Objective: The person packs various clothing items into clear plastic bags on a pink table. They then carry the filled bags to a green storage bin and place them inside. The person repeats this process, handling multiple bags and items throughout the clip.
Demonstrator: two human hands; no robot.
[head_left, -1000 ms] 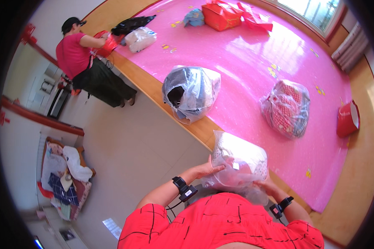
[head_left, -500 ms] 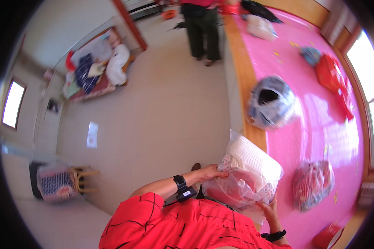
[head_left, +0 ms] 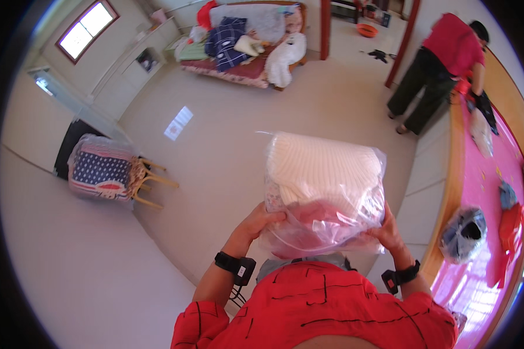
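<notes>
In front of my body I hold up a clear plastic bag of folded clothes (head_left: 326, 198). A cream ribbed knit lies on top inside it, with pink and patterned cloth below. My left hand (head_left: 258, 222) grips the bag's left edge, thumb over the plastic. At the bag's lower right side, my right hand (head_left: 387, 232) is closed on the plastic, its fingers partly hidden. Each forearm wears a black strap with a small box. The bag hangs above the tiled floor.
A pink-covered platform (head_left: 471, 180) with a wooden edge runs along the right, carrying a stuffed plastic bag (head_left: 464, 235) and a red bag (head_left: 509, 238). Another person (head_left: 442, 64) bends over its far end. A chair (head_left: 148, 183) stands left; a cloth-laden sofa (head_left: 244, 64) stands at the back.
I have turned away from the platform toward the room. The bag of clothes has come off the platform's edge to in front of me. The other person now bends over the platform.
</notes>
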